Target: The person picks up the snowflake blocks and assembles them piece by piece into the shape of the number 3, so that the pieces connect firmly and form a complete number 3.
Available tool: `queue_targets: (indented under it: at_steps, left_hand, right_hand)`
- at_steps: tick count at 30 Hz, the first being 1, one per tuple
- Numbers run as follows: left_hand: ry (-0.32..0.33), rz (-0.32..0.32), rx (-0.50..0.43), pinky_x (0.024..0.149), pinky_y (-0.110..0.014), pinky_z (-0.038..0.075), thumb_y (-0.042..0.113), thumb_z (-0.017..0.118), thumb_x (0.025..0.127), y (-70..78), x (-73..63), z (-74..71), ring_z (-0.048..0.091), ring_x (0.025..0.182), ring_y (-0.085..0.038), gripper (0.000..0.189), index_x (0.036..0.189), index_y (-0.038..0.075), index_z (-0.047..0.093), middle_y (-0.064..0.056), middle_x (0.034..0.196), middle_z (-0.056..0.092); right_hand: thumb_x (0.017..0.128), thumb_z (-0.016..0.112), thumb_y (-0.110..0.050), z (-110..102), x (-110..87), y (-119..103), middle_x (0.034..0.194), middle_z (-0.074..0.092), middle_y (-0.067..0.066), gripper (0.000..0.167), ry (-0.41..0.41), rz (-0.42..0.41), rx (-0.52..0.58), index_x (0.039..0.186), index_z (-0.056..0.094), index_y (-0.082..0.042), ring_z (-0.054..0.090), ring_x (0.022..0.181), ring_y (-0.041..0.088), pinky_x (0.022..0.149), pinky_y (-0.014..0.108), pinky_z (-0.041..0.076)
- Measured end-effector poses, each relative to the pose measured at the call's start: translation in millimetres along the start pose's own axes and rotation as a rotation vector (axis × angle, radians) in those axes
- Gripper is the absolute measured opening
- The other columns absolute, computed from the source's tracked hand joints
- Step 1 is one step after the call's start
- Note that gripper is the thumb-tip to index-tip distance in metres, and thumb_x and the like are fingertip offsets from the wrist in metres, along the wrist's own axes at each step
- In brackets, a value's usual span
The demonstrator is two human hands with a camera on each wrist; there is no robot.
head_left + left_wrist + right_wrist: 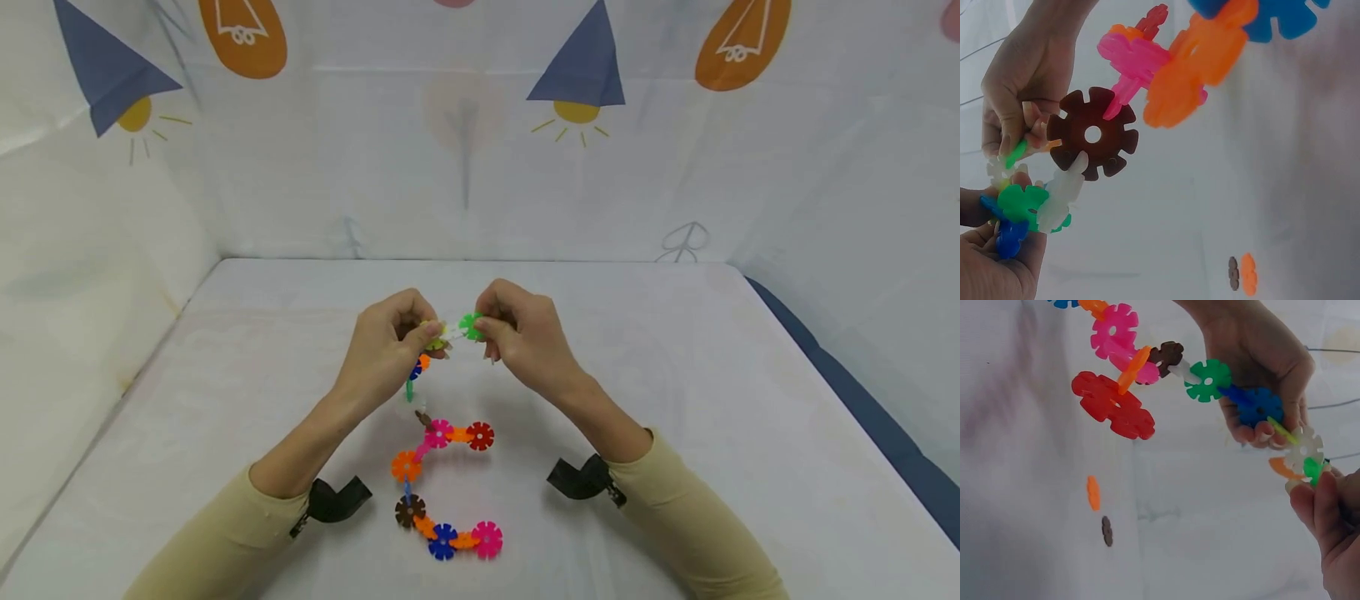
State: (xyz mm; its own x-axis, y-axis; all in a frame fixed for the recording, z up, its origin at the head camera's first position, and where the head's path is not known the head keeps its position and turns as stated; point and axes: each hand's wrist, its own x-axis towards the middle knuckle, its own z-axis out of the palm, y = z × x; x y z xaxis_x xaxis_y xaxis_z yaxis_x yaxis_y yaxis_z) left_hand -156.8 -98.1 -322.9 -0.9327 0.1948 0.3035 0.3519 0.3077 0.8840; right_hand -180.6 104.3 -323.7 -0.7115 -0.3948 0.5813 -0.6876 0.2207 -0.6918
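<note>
My left hand pinches a yellow flower-shaped plastic disc near the end of a chain of interlocking discs. Facing it, my right hand grips a green disc between thumb and fingers. A whitish disc sits between the two hands, with the green and yellow pieces at its edges. Blue discs lie against the left fingers, followed by another green disc and a brown disc. Toward me the chain curves through pink, red and orange discs to a pink end disc.
A white cloth covers the table, with a printed white backdrop behind it. A loose orange disc and a loose brown disc show in the wrist views. Black straps hang by both sleeves.
</note>
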Motion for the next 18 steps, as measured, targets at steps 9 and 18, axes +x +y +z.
queue_targets:
  at_steps: [9,18]
  left_hand:
    - [-0.093,-0.052,0.095,0.079,-0.042,0.057,0.024,0.060,0.100,3.8,3.7,-11.9,0.072,0.085,-0.016,0.009,0.097,0.015,0.059,-0.003,0.092,0.071]
    - [-0.126,-0.053,0.110,0.078,-0.039,0.056,0.036,0.066,0.096,3.3,5.9,-19.3,0.068,0.085,-0.018,0.014,0.101,0.023,0.068,0.000,0.092,0.071]
  right_hand:
    - [0.093,0.064,0.002,-6.9,7.3,-2.8,0.075,0.065,0.006,0.007,-0.089,0.043,0.013,0.097,0.062,-0.004,0.062,0.059,0.019,0.060,0.029,0.056]
    - [0.093,0.066,-0.001,2.0,6.5,-0.6,0.082,0.071,0.009,0.006,-0.074,0.101,0.134,0.097,0.063,-0.004,0.067,0.063,0.030,0.064,0.032,0.059]
